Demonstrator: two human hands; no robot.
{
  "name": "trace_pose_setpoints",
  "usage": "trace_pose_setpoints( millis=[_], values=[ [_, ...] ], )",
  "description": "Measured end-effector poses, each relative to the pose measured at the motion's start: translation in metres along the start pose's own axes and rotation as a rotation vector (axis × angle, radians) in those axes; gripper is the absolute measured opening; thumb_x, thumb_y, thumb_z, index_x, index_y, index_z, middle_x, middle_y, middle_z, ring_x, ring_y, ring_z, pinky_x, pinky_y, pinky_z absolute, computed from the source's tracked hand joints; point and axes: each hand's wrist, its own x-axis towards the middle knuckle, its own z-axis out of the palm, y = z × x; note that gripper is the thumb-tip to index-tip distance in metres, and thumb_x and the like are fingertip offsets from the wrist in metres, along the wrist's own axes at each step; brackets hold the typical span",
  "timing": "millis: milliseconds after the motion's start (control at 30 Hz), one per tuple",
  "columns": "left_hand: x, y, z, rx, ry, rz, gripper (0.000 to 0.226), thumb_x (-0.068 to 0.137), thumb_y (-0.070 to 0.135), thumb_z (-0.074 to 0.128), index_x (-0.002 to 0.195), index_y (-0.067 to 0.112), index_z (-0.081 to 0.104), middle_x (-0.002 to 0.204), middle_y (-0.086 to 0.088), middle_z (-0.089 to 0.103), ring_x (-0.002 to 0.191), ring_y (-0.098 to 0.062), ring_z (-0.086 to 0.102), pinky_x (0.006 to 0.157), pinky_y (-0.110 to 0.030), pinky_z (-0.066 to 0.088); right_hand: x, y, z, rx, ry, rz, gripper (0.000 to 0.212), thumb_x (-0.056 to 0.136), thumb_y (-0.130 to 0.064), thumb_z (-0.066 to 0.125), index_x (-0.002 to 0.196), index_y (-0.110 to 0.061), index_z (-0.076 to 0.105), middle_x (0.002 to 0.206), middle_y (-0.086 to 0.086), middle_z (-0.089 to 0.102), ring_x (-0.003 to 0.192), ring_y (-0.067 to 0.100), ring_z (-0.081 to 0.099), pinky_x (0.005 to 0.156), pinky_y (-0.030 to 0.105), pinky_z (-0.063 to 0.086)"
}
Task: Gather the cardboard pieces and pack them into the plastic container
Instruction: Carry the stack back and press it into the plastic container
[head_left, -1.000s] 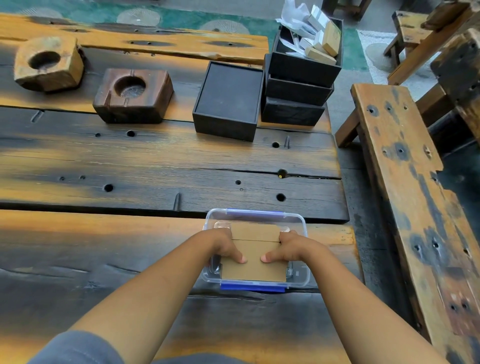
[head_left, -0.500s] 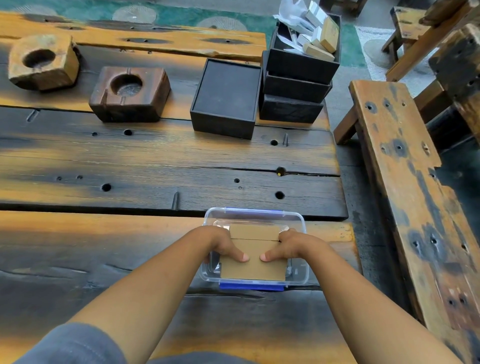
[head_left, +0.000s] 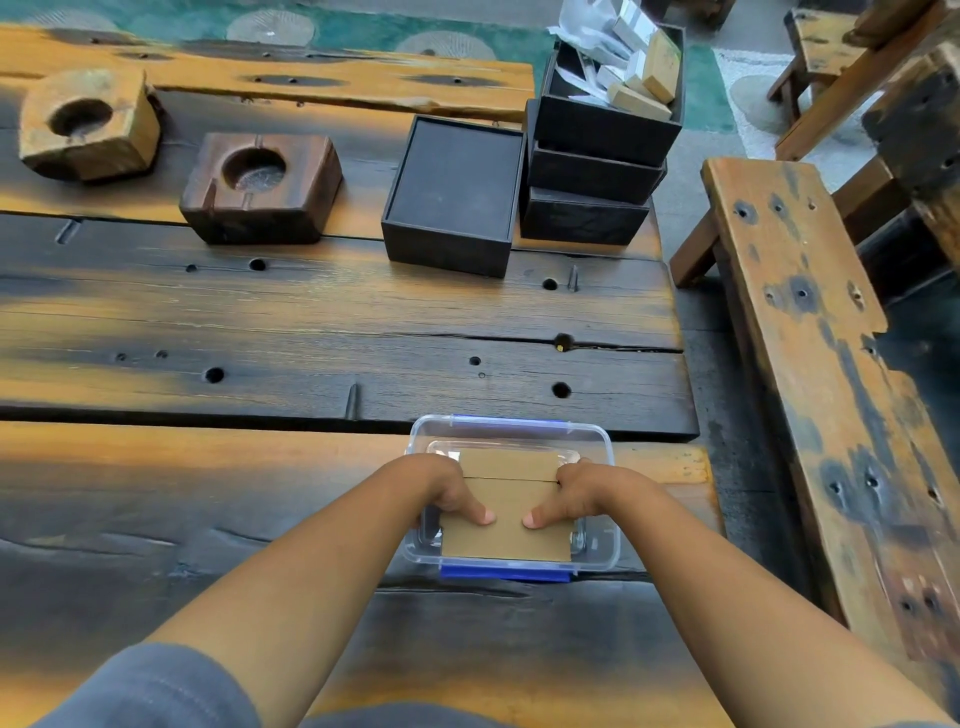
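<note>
Both hands, left hand (head_left: 451, 496) and right hand (head_left: 571, 493), thumbs pressed flat on cardboard pieces (head_left: 506, 512), probably seating them level inside clear plastic container (head_left: 597, 441) on desk (head_left: 260, 322).

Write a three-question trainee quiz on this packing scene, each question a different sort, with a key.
1. True or false: both thumbs press on the cardboard pieces in the plastic container.
2. Multiple choice: what colour are the container's clips? A red, B blue, C green.
3. Fill in: the stack of black boxes counts ___ boxes.

Key: 1 true: the left hand and right hand both rest on it. 2 B. 3 three.
</note>
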Motion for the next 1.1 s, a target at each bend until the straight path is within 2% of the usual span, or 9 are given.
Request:
trace_pose_setpoints(
  millis=[267,500,667,800,967,1100],
  values=[
    [-0.0039,0.0013,-0.0004,-0.002,0.017,0.001,0.098,0.069,0.053,0.082,0.145,0.008,0.039,0.143,-0.017,0.049,0.121,-0.039,0.056,0.099,-0.049,0.051,-0.0023,0.0012,0.0009,0.048,0.008,-0.013,0.099,0.063,-0.066,0.076,0.142,-0.017,0.043,0.145,0.005,0.043,0.125,0.023,0.048,0.091,0.032,0.038],
    [-0.0025,0.0027,0.0007,0.010,0.002,-0.004,0.092,0.073,0.053,0.079,0.145,0.011,0.040,0.140,-0.019,0.053,0.122,-0.038,0.055,0.101,-0.049,0.050,-0.0022,0.0018,0.0019,0.070,0.012,0.002,0.101,0.062,-0.066,0.077,0.143,-0.017,0.041,0.144,0.005,0.042,0.126,0.024,0.047,0.091,0.033,0.038],
    [-0.0024,0.0040,-0.0022,0.006,-0.006,-0.015,0.096,0.071,0.052,0.081,0.145,0.007,0.039,0.141,-0.019,0.051,0.121,-0.038,0.056,0.100,-0.049,0.051,-0.0040,0.0028,0.0022,0.083,0.019,-0.004,0.099,0.063,-0.065,0.077,0.142,-0.017,0.042,0.144,0.005,0.043,0.123,0.023,0.048,0.088,0.033,0.038],
    [-0.0023,0.0035,-0.0040,-0.007,-0.011,-0.012,0.098,0.070,0.052,0.082,0.144,0.005,0.039,0.141,-0.020,0.051,0.123,-0.040,0.055,0.100,-0.049,0.051,-0.0048,0.0019,0.0003,0.102,0.019,-0.019,0.095,0.064,-0.062,0.078,0.140,-0.017,0.045,0.139,0.004,0.049,0.106,0.019,0.048,0.086,0.032,0.038],
    [-0.0023,0.0015,-0.0040,-0.022,-0.032,-0.010,0.099,0.067,0.053,0.083,0.144,0.006,0.041,0.140,-0.021,0.053,0.124,-0.041,0.053,0.102,-0.051,0.049,-0.0048,0.0019,-0.0028,0.122,0.001,-0.033,0.089,0.064,-0.059,0.081,0.136,-0.017,0.049,0.124,-0.001,0.053,0.101,0.018,0.049,0.085,0.031,0.038],
    [-0.0021,0.0015,-0.0064,-0.026,-0.057,-0.002,0.094,0.072,0.050,0.081,0.145,0.007,0.039,0.141,-0.022,0.052,0.126,-0.041,0.052,0.103,-0.052,0.048,-0.0045,0.0031,-0.0033,0.106,0.013,-0.040,0.092,0.064,-0.059,0.080,0.138,-0.015,0.047,0.136,0.003,0.051,0.110,0.020,0.051,0.089,0.032,0.040]
  ],
)
